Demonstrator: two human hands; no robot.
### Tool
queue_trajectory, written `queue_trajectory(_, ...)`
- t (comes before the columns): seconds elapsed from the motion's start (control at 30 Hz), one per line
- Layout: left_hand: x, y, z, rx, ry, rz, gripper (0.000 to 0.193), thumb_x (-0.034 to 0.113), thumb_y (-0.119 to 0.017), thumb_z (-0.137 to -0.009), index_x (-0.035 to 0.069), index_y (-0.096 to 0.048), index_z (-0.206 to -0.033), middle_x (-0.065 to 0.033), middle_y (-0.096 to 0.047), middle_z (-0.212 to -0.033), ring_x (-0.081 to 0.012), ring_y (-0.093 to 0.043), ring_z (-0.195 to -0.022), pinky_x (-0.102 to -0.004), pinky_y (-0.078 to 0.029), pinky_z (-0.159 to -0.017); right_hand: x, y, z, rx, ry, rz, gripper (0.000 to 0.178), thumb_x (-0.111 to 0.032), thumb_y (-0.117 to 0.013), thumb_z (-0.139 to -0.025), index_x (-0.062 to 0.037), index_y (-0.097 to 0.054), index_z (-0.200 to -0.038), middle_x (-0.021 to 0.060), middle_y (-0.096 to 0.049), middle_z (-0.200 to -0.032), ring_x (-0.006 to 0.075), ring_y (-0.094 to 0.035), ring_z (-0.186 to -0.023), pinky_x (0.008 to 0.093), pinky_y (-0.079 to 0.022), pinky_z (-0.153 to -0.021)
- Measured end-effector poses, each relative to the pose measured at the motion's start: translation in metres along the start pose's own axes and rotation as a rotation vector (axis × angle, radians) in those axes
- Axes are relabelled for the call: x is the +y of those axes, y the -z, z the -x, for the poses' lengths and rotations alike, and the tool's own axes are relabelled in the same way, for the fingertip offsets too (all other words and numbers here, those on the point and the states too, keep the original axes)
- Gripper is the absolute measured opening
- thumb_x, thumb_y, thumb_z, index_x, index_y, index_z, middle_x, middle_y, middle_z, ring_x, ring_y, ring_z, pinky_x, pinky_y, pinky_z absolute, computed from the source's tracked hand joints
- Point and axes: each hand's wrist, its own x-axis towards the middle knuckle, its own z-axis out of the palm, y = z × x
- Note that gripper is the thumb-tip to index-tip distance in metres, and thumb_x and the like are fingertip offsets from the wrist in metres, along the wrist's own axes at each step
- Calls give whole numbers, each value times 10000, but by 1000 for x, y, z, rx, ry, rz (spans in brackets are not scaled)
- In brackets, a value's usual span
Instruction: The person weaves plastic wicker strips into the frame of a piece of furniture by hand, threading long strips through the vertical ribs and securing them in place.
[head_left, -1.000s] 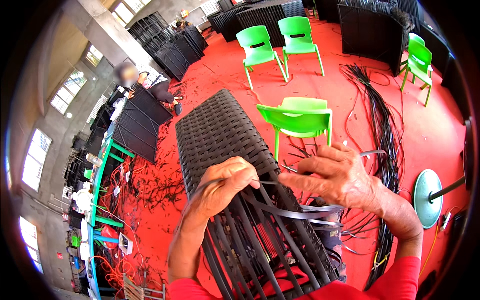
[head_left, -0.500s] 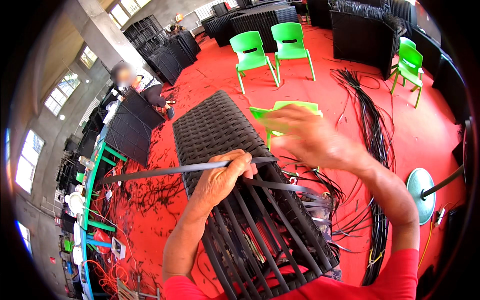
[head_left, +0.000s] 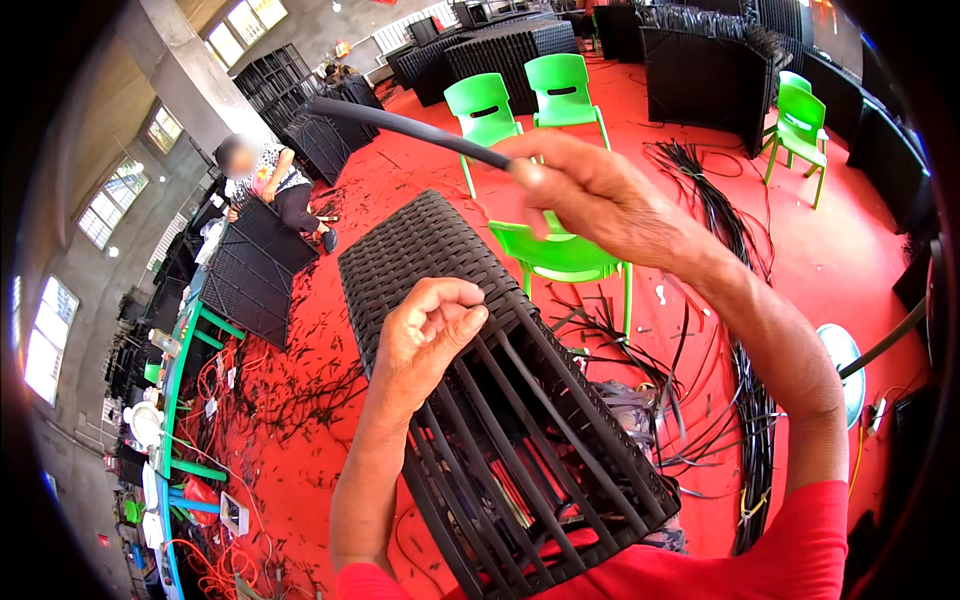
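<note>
A dark plastic weaving strip (head_left: 410, 130) is pinched in my right hand (head_left: 610, 205), raised over the far right side of the work. From that hand it extends up and to the left. My left hand (head_left: 425, 340) is curled closed at the border between weave and bare bars, with no strip showing in it. Beneath both hands lies a black frame panel (head_left: 420, 245), tilted across my lap. Its far part is covered in woven strips, while parallel bars (head_left: 520, 450) show uncovered on its near part.
Green chairs (head_left: 560, 250) stand ahead, one just beyond the panel. A long bundle of dark strips (head_left: 750, 400) lies on the red floor at right, beside a round-based stand (head_left: 840, 370). At left, a person (head_left: 275, 190) sits near a green-legged table (head_left: 185, 400). Strip scraps litter the floor.
The strip has left my left hand and is now in my right, its free end swung up and away. My left fingers have curled in. The view has shifted slightly.
</note>
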Motion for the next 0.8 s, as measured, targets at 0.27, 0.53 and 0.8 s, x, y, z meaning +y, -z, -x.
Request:
queue_trajectory(0.27,9,-7,23,-84,-357,-786,118,128,-683,-698,63,-677,-797,-95,-552,-995,-238,-458,-1051,-347,-370,-879,14,21,47,-359,-323,49,187,-200,-510,-877,-21,-551,-843,-16,-477,-612,66,-448,-571,232,-377,-518)
queue_trajectory(0.53,9,-18,8,60,-383,-878,205,65,-705,-634,52,-542,-757,-104,-546,-882,-265,-512,-884,-350,-412,-769,42,9,56,-210,-495,-113,154,-160,-553,-841,-8,-568,-864,-4,-520,-663,71,-458,-617,257,-403,-561)
queue_trajectory(0.8,1,-21,3,106,-431,-1023,175,5,-654,-636,40,-548,-770,-78,-558,-789,-251,-544,-766,-332,-441,-688,54,-30,53,-109,-324,-89,205,-184,-617,-783,-30,-566,-908,52,-553,-704,135,-524,-680,284,-425,-599)
